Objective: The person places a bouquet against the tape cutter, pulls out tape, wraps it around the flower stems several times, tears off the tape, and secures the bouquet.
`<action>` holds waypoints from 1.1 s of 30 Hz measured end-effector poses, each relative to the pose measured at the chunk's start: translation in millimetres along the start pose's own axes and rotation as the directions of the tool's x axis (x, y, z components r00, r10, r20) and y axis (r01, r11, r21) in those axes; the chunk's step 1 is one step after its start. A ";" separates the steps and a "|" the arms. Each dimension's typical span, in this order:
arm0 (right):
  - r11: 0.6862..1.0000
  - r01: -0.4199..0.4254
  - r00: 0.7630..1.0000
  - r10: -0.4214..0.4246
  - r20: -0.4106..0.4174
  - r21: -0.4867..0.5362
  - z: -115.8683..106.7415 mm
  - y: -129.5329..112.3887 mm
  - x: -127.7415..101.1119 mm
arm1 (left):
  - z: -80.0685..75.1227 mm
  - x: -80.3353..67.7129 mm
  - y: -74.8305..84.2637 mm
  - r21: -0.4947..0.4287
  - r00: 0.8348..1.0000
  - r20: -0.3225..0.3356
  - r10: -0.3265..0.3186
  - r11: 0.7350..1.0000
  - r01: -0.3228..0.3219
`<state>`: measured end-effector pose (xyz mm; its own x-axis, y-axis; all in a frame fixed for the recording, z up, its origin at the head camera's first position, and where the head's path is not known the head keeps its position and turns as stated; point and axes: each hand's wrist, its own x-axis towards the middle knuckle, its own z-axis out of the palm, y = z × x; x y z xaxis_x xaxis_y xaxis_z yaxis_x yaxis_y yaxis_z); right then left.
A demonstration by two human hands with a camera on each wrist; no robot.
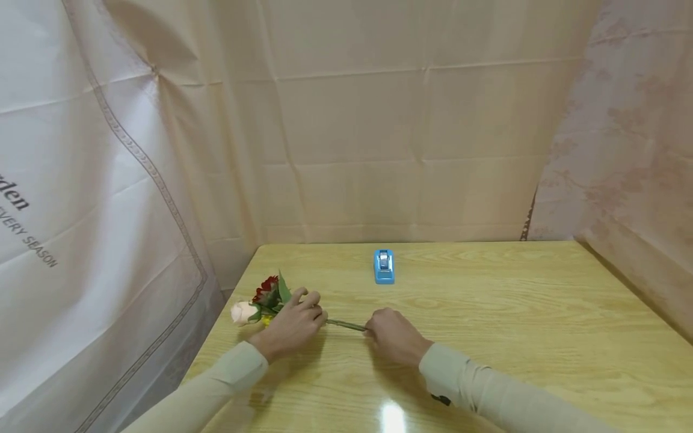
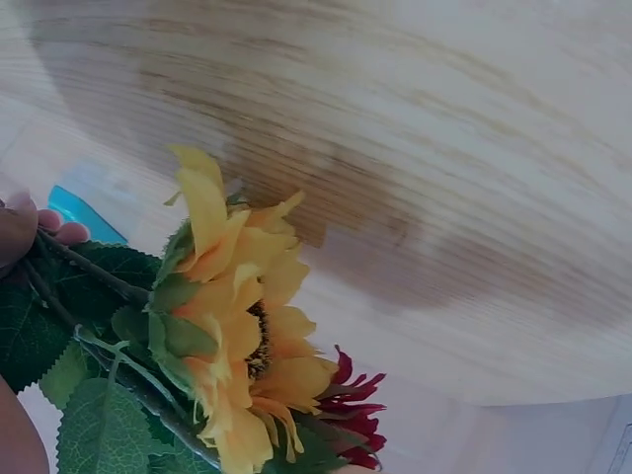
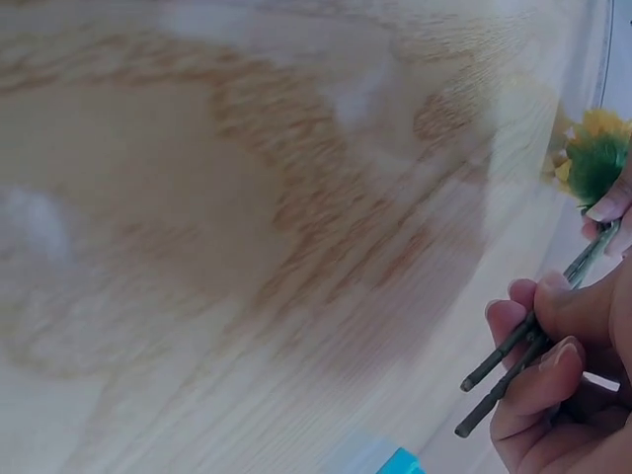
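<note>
Both hands are on the flower bunch (image 1: 263,302), which lies flat on the surface (image 1: 487,313). Left hand (image 1: 292,325) curls round the stems right behind the blooms, right hand (image 1: 394,337) pinches the stem ends (image 3: 504,380), probably keeping them bundled. Tape dispenser (image 1: 384,266) sits beyond both hands.

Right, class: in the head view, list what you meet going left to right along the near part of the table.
Pale rose → red flower → left hand gripping the bunch → bare stems → right hand pinching the stem ends. The blue tape dispenser lies farther back.
</note>
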<state>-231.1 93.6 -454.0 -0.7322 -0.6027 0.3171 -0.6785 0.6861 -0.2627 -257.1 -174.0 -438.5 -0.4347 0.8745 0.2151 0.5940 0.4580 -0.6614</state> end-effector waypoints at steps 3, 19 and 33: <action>1.000 0.017 1.000 -0.017 -0.004 -0.001 -1.5 2.6 -2.4 | -0.4 1.0 3.1 0.006 1.000 -0.019 -0.004 1.000 0.004; 0.998 0.018 1.000 -0.019 0.007 0.067 -8.1 19.5 -17.7 | -6.2 9.4 16.6 -0.301 0.994 -0.015 -0.109 0.948 0.100; 0.996 0.083 0.997 -0.083 -0.005 0.028 -13.9 27.3 -29.6 | -14.9 19.6 23.5 -0.343 0.990 0.027 -0.139 0.929 0.140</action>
<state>-227.2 135.9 -457.9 -0.6732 -0.6554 0.3424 -0.7383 0.6218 -0.2613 -241.5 -143.7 -439.1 -0.5310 0.7977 0.2859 0.7231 0.6024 -0.3380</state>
